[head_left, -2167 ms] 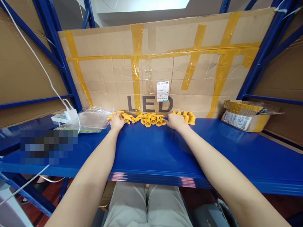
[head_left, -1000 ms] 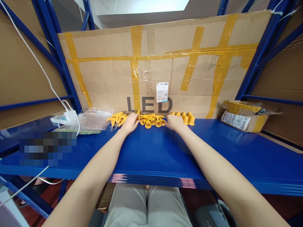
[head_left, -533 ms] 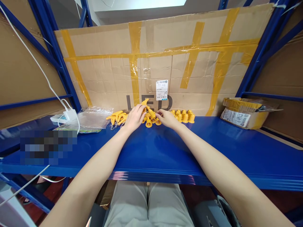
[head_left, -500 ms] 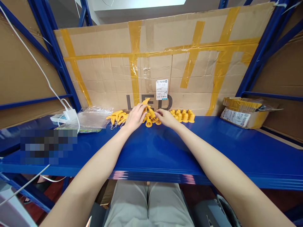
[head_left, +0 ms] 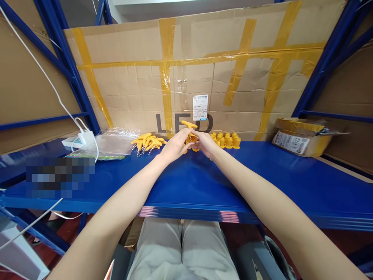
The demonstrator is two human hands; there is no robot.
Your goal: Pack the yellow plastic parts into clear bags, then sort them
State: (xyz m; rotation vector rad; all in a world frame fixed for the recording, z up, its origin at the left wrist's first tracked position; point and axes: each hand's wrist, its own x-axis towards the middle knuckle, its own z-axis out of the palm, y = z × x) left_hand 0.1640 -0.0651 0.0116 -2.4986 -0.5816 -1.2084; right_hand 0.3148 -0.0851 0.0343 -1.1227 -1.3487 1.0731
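Observation:
In the head view, my left hand [head_left: 175, 146] and my right hand [head_left: 205, 144] meet at the middle of the blue shelf. Between their fingers they hold a yellow corkscrew [head_left: 189, 125], its T-shaped handle pointing up and a bell-shaped yellow cup below it. My fingers partly cover the cup. Beneath and behind my hands, a few yellow cups [head_left: 196, 149] show only in part. To the left lies a pile of yellow handles with metal spirals [head_left: 148, 142]. Rows of upright yellow cups [head_left: 228, 140] stand just right of my right hand.
A large taped cardboard sheet [head_left: 131, 93] forms the back. At left are a clear plastic bag [head_left: 116, 143], a white power strip [head_left: 86, 140] with cables, and a blurred-out object. An opened cardboard box [head_left: 303, 137] sits at right, between blue shelf posts.
My left hand has moved right, bringing the yellow handle to my right hand. Both hands now close together around the handle and a cup. The view has tilted slightly.

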